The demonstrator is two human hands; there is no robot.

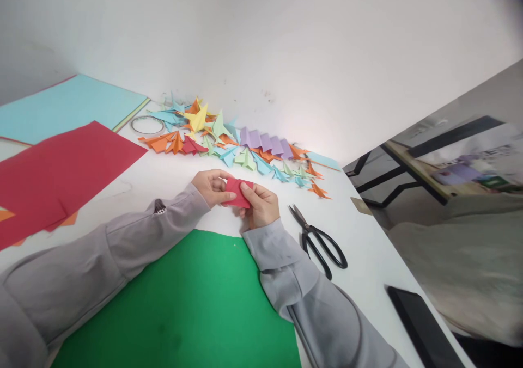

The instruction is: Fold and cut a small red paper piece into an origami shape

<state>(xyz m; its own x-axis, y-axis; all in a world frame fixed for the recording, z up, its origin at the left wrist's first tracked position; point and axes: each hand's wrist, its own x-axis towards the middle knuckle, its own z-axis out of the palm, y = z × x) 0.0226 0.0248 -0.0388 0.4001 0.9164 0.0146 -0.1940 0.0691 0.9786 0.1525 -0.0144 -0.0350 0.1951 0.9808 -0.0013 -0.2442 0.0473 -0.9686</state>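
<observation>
A small square of red paper [236,192] is held up between both hands, just beyond the green sheet [180,302]. My left hand [213,187] pinches its left edge between thumb and fingers. My right hand [261,202] grips the right side, the thumb lying across the front and the fingers behind, mostly hidden. Black-handled scissors [316,240] lie to the right of my right forearm, blades pointing away. Behind the hands spreads a row of folded paper pieces [245,158] in orange, yellow, green, blue and purple.
Large red paper [77,166] and light blue sheets [73,106] lie on the left, with a roll of tape [147,124] near them. A black flat device [423,324] rests by the table's right edge. A white wall [245,41] rises behind the table.
</observation>
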